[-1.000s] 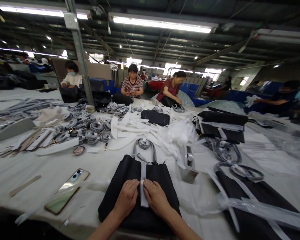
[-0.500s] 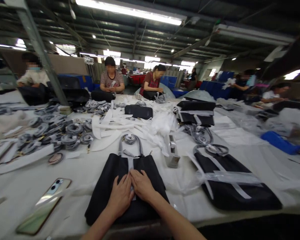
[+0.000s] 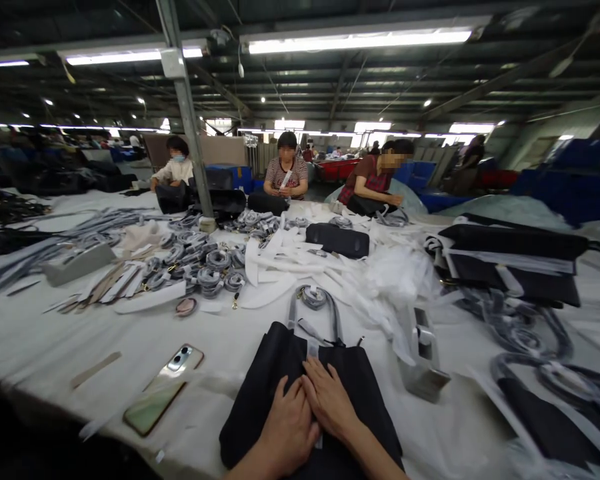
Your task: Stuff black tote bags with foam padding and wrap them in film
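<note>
A black handbag [image 3: 260, 400] lies flat in front of me, with wrapped grey handles [image 3: 336, 310] pointing away from me. A pale strip [image 3: 313, 347] runs down its middle, largely covered by my hands. My right hand [image 3: 333, 399] rests flat on the strip, fingers stretched out. Against it, my left hand [image 3: 289, 423] lies on the bag with its fingers somewhat bent and a gap beside the index finger. What lies under the palms is hidden. A coiled wrapped strap [image 3: 312, 297] sits between the handles.
A tape dispenser [image 3: 425, 363] stands right of the bag, a phone [image 3: 163, 393] lies left. Coiled straps [image 3: 215, 267] and white sheets [image 3: 280, 267] spread beyond. Another black bag [image 3: 545, 427] lies at right, stacked bags [image 3: 515, 257] behind it. Co-workers [image 3: 286, 175] sit across the table.
My view has swung left, so the table's contents appear further right. My left hand's fingers are more bent than before. Both hands stay on the handbag's middle.
</note>
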The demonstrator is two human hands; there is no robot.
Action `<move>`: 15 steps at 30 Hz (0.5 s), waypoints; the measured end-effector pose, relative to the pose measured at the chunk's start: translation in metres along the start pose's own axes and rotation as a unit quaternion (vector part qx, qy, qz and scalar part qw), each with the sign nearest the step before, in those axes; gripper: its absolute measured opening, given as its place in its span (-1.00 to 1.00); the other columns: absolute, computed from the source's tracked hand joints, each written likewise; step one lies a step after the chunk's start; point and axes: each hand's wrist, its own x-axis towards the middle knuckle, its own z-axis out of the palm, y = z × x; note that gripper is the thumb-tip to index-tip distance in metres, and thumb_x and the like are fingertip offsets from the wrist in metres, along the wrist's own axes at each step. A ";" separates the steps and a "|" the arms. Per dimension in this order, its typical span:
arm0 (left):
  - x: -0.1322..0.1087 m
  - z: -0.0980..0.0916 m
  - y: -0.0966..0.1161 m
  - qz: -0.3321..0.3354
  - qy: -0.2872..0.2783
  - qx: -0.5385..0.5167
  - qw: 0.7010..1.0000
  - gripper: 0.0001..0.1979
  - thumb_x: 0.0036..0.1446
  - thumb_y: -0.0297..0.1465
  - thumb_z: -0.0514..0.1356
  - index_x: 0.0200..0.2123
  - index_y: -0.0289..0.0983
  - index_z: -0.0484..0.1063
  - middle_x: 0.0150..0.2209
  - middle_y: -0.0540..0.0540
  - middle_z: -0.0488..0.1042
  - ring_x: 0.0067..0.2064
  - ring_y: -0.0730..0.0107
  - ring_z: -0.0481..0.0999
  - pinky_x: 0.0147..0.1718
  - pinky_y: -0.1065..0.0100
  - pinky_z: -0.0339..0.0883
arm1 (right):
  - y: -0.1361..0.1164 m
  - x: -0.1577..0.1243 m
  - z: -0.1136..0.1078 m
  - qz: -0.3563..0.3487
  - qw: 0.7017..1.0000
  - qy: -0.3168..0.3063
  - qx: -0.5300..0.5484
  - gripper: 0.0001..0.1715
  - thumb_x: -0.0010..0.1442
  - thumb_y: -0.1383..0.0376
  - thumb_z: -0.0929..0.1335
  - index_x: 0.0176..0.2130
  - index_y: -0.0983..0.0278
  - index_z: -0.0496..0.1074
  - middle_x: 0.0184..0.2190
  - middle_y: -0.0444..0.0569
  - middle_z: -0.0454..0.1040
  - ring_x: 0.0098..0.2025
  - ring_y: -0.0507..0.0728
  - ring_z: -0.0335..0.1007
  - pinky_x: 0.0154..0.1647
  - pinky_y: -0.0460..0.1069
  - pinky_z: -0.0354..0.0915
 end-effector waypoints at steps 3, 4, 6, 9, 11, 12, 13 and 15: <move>0.001 0.007 -0.002 0.005 -0.002 -0.009 1.000 -0.40 0.27 -0.11 -0.09 0.30 -0.23 -0.03 0.26 -0.24 0.19 0.29 0.08 0.09 0.23 -0.15 -0.08 | 0.000 -0.001 0.000 0.007 1.000 0.007 0.013 -0.43 0.35 0.15 0.03 0.21 0.31 0.22 0.27 0.05 0.10 0.32 0.17 -0.08 0.31 0.24 -0.09; 0.001 0.009 -0.002 0.005 -0.005 -0.014 1.000 -0.39 0.27 -0.10 -0.08 0.30 -0.24 -0.03 0.26 -0.25 0.18 0.29 0.07 0.09 0.23 -0.16 -0.08 | 0.000 -0.002 0.000 0.009 1.000 0.011 0.017 -0.43 0.35 0.15 0.03 0.20 0.30 0.22 0.27 0.05 0.11 0.32 0.17 -0.07 0.31 0.23 -0.09; 0.000 0.009 -0.001 0.003 -0.010 -0.032 0.999 -0.38 0.26 -0.09 -0.07 0.29 -0.24 -0.01 0.26 -0.27 0.16 0.29 0.03 0.09 0.23 -0.19 -0.09 | 0.001 -0.002 0.001 0.012 0.999 0.019 0.023 -0.43 0.35 0.14 0.04 0.20 0.29 0.23 0.26 0.05 0.11 0.32 0.17 -0.05 0.31 0.23 -0.08; 0.004 0.000 -0.003 0.005 -0.007 -0.080 0.997 -0.39 0.20 -0.07 0.04 0.24 -0.21 0.12 0.22 -0.25 0.24 0.25 0.00 0.18 0.21 -0.16 -0.04 | 0.003 -0.002 0.001 0.006 0.999 0.025 0.028 -0.43 0.36 0.13 0.04 0.21 0.27 0.22 0.26 0.03 0.11 0.32 0.18 -0.05 0.31 0.23 -0.08; 0.014 -0.014 -0.013 -0.006 -0.012 -0.121 0.993 -0.56 0.15 -0.10 0.11 0.04 -0.16 0.41 0.02 -0.13 0.49 0.07 0.13 0.42 0.11 0.08 0.20 | 0.005 -0.001 0.003 0.001 0.999 0.020 0.029 -0.43 0.37 0.11 0.02 0.22 0.25 0.21 0.27 0.00 0.11 0.32 0.17 -0.06 0.31 0.23 -0.07; 0.023 -0.023 -0.023 -0.025 -0.010 -0.134 0.991 -0.67 0.16 -0.13 0.11 -0.11 -0.14 0.51 -0.12 -0.06 0.56 -0.05 0.24 0.50 0.02 0.23 0.30 | 0.007 0.000 0.005 0.001 0.999 0.019 0.029 -0.42 0.37 0.10 0.01 0.22 0.24 0.20 0.27 -0.01 0.11 0.32 0.18 -0.06 0.31 0.24 -0.06; 0.033 -0.034 -0.036 -0.053 -0.001 -0.139 0.989 -0.71 0.19 -0.17 0.08 -0.22 -0.13 0.55 -0.23 -0.01 0.59 -0.15 0.33 0.53 -0.08 0.35 0.34 | 0.008 0.001 0.008 0.003 0.999 0.019 0.027 -0.41 0.37 0.07 0.01 0.23 0.23 0.20 0.26 -0.01 0.11 0.31 0.18 -0.05 0.31 0.24 -0.05; 0.059 -0.055 -0.071 -0.127 0.041 -0.119 0.984 -0.63 0.28 -0.23 -0.07 -0.21 -0.15 0.54 -0.23 -0.03 0.58 -0.16 0.38 0.53 -0.11 0.40 0.33 | 0.014 0.005 0.016 0.007 1.000 0.026 0.013 -0.39 0.36 0.03 0.03 0.23 0.23 0.19 0.26 0.00 0.12 0.30 0.21 -0.01 0.29 0.25 -0.01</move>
